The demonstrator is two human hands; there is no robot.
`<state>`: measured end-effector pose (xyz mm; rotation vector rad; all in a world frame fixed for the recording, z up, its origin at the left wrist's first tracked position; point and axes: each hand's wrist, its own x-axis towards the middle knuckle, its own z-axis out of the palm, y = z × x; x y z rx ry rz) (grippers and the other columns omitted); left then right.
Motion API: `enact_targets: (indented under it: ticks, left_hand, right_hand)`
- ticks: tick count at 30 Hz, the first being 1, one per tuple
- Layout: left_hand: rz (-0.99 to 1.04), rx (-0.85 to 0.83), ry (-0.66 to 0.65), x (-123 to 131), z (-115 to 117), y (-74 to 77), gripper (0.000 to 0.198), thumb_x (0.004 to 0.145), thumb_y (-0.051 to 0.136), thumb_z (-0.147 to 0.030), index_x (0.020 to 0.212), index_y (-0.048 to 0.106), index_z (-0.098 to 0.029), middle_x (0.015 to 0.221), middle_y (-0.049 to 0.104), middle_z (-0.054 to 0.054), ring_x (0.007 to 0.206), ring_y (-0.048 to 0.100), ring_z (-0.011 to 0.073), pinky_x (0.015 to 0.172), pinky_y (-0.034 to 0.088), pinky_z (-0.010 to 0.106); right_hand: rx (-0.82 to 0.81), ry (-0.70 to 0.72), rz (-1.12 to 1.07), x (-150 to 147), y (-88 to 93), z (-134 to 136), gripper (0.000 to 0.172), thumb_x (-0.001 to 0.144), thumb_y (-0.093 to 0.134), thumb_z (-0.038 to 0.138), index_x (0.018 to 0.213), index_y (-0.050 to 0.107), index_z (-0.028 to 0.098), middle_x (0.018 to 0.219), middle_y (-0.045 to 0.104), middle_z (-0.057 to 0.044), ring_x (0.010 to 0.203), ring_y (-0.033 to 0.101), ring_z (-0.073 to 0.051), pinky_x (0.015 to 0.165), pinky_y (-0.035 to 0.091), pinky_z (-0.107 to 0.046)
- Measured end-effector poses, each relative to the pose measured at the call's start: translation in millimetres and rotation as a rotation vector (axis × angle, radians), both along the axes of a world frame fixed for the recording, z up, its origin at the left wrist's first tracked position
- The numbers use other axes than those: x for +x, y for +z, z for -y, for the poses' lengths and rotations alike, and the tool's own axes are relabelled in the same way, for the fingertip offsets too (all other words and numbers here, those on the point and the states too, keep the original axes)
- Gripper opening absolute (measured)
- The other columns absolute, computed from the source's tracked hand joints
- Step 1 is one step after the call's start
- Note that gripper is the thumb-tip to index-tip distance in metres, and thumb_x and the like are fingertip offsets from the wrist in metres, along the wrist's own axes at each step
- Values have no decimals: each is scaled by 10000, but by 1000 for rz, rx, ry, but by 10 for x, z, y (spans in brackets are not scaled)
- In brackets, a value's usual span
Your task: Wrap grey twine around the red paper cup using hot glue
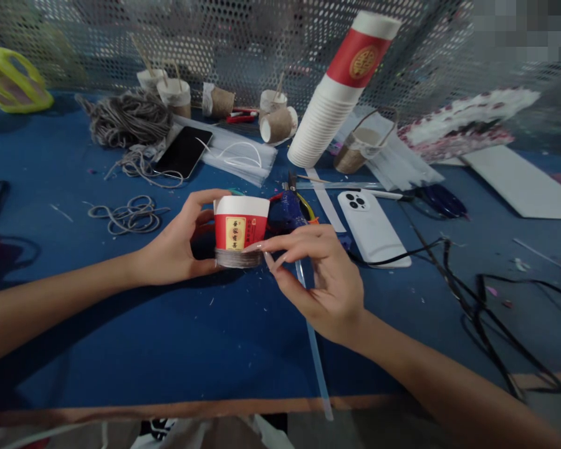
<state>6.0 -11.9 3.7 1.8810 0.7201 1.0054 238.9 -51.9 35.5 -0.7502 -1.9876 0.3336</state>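
My left hand (175, 246) grips a small red and white paper cup (240, 227) from the left side, thumb and fingers wrapped round it. A band of grey cord (238, 257) is wound round the cup's bottom. My right hand (320, 274) is at the cup's right, its fingertips pressing on the cord band. Both hands hover just above the blue table (168, 337).
A tilted stack of paper cups (341, 87), cord-wrapped cups (275, 123), a tangle of grey cord (128, 118), a black phone (184, 151), a white phone (373, 227), a blue glue gun (287, 209) and black cables (472, 293) lie around. A mesh wall (243, 43) stands behind.
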Motion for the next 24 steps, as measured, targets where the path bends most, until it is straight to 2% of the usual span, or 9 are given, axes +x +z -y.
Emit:
enact_targets:
  ticks: [5,11,17,24]
  left_hand:
    - [55,-46,-18,12,-2,18,705,705,772,-154,1248,364,-346,1358,426,65,1221,593,296,962,582,418]
    - [76,-84,-11,12,-5,19,716,694,782,-199,1251,359,-353,1437,401,57,1202,601,317,953,581,451]
    - [67,-59,-6,1,-17,3,751,664,803,-199,1248,363,-368,1429,409,68,1217,593,327,944,590,440]
    - [35,-78,7,5,7,61,706,690,786,-226,1226,336,-323,1416,410,88,1223,591,331,950,584,450]
  right_hand:
    - [25,-16,-93,21,4,0,269,790,605,11,889,530,250,948,770,-35,844,635,-203,789,514,-412]
    - [63,-22,-38,21,16,-10,259,765,623,33,874,542,253,886,771,-19,800,645,-199,702,541,-372]
    - [50,-35,-41,20,11,-12,251,763,625,41,868,549,256,872,771,-16,765,651,-198,674,541,-368]
    - [61,-35,-77,27,16,1,272,755,626,28,872,544,259,882,772,-27,761,658,-208,669,532,-389]
